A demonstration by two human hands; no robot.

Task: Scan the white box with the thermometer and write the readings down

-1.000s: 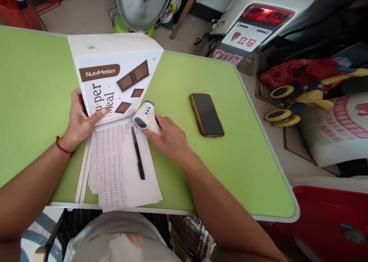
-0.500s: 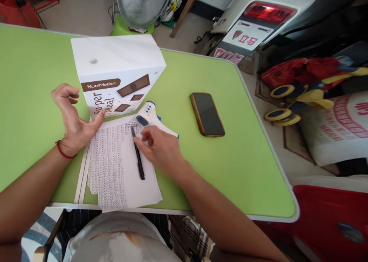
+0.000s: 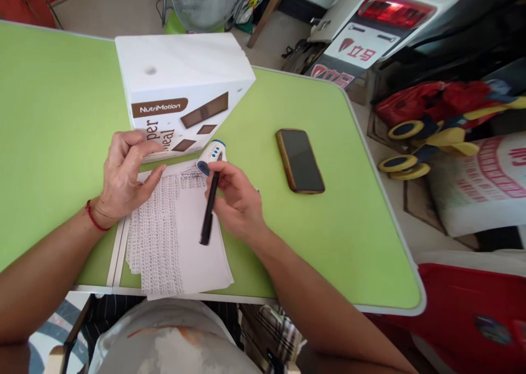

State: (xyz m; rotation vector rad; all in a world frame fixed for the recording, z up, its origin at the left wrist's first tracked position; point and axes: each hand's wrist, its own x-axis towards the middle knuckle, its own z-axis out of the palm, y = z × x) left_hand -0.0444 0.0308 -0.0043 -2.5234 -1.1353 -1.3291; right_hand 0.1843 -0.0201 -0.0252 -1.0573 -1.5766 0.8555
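Note:
A black pen (image 3: pixel 210 207) is pinched in my right hand (image 3: pixel 238 201), lifted above the paper and pointing down toward me. My left hand (image 3: pixel 128 177) is in front of the white NutriMotion box (image 3: pixel 184 62), fingers bent but apart, with nothing between them. Beneath both hands lies a stack of paper sheets (image 3: pixel 201 264), its left part filled with columns of handwriting. A white and blue handheld thermometer (image 3: pixel 212 152) lies at the top of the sheets, partly hidden behind my right hand.
On the green table (image 3: pixel 341 242) a dark phone in a brown case (image 3: pixel 301 160) lies to the right. Beyond the far edge stand a fan (image 3: pixel 201 4) and a white scooter (image 3: pixel 370 34). A printed sack (image 3: pixel 485 182) and a red chair (image 3: pixel 464 292) are at the right.
My right hand has picked the pen up off the paper. My left hand has moved right and in front of the box, its fingers curling. The view has shifted slightly.

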